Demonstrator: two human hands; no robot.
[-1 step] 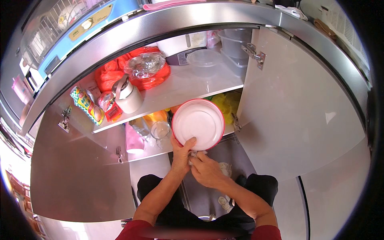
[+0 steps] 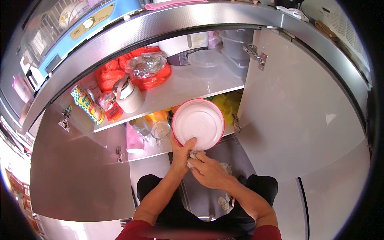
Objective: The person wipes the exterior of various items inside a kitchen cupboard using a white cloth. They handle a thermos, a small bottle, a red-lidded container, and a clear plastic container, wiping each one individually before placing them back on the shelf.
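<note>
Grips the red-rimmed white bowl (image 2: 199, 122) at seven o'clock with the left hand (image 2: 180, 155), probably for steadiness, and pinches a crumpled pale cloth (image 2: 193, 159) in the right hand (image 2: 209, 172) near six, with the open cabinet (image 2: 210, 81) beyond at twelve.

Printed characters: yellow-green canister (image 2: 87, 105), red packet (image 2: 114, 111), gold panel (image 2: 101, 17) of blue appliance (image 2: 121, 9). Pale label (image 2: 184, 59) on grey box (image 2: 173, 60); small print illegible.

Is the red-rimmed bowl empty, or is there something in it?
Empty, it seems: the bowl shows its white inside bare, with only the left hand lapping a thumb over the rim.
</note>
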